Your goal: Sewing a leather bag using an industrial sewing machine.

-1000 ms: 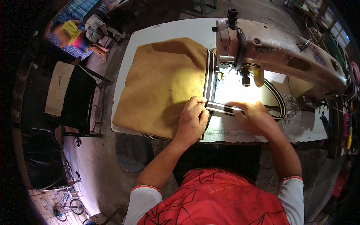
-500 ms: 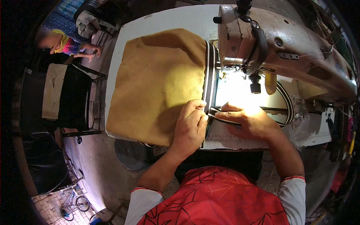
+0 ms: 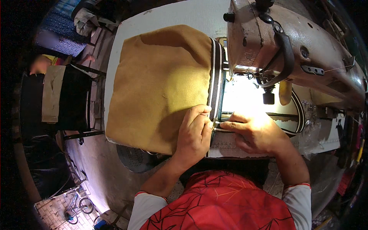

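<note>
A tan fabric bag (image 3: 153,76) lies on the white sewing table (image 3: 134,20), with black-and-white striped webbing (image 3: 215,76) along its right edge. My left hand (image 3: 194,134) grips that edge near its lower end, fingers bent. My right hand (image 3: 253,134) is on a loose striped strap (image 3: 298,107) that loops to the right; its index fingertip presses where the strap meets the bag's edge, beside a small piece I cannot make out. The sewing machine (image 3: 283,42) stands over the bright, lit bed, its needle area above and right of my hands.
At the left stand black furniture (image 3: 76,96) with a cardboard piece (image 3: 53,92) and, behind it, a person (image 3: 42,64) lying on blue patterned bedding (image 3: 74,48). A grey stool (image 3: 134,157) is below the table, a bicycle (image 3: 78,211) at lower left, clutter along the right.
The view has shifted, showing the machine larger and higher. My right hand has slid left along the strap, its fingers now close to my left hand at the bag's edge.
</note>
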### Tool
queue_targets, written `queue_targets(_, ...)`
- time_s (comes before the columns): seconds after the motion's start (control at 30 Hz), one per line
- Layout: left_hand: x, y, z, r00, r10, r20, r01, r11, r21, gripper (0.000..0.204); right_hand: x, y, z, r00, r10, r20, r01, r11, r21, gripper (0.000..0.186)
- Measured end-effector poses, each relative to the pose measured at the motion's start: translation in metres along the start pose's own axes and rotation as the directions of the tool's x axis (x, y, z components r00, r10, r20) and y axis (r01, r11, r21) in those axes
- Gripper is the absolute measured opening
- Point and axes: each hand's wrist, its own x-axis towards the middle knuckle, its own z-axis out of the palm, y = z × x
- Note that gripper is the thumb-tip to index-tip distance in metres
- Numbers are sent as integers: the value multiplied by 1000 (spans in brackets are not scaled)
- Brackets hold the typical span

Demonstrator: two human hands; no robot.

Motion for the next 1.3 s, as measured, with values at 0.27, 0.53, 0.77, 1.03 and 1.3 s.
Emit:
queue_targets(0.27,-2,1,0,1000,6,18,-6,1000,0,5,-1,-4,15,998,-16,-66,5,986,-165,57)
queue_targets(0.53,-2,0,-1,1000,-30,1,30,999,-35,5,-1,-13,14,997,31,-74,-47,975,-218,54)
queue_targets(0.77,2,1,-1,1000,-27,-16,26,998,-56,5,0,-3,15,988,30,-149,-53,987,-149,50)
queue_targets(1.03,-1,3,0,1000,-14,-26,12,999,-51,5,0,-4,20,989,7,-147,-23,994,-105,49)
queue_targets(1.3,-1,1,0,1000,-3,-18,3,999,-42,5,4,-8,19,985,61,-160,-55,998,41,43)
